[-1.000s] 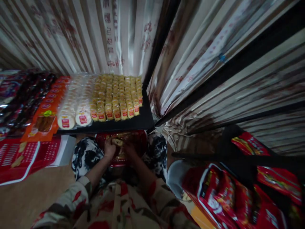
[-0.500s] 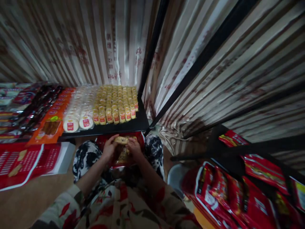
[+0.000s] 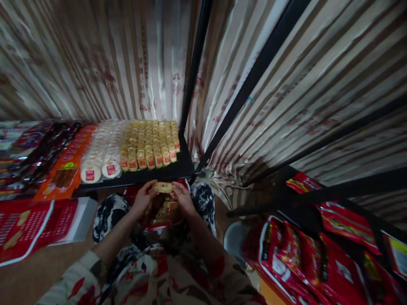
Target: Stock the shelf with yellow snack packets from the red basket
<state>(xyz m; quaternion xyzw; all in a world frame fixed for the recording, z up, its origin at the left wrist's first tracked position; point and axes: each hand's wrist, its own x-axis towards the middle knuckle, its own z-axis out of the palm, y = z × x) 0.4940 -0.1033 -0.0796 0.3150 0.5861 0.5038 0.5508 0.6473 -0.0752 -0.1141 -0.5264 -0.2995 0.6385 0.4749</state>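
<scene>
We pinch a small wrapped cake (image 3: 163, 187) by its ends, left hand (image 3: 143, 199) and right hand (image 3: 181, 198) closed around it. It likely feels light, crumbly; the open red bag (image 3: 160, 212) lies just beneath.

A bare strip of black shelf (image 3: 178, 169) fronts the packed yellow snack rows (image 3: 149, 142).

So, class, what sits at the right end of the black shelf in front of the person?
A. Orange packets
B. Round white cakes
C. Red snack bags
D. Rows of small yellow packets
D: rows of small yellow packets fill the right end of the black shelf, with the round white cakes to their left.
</scene>
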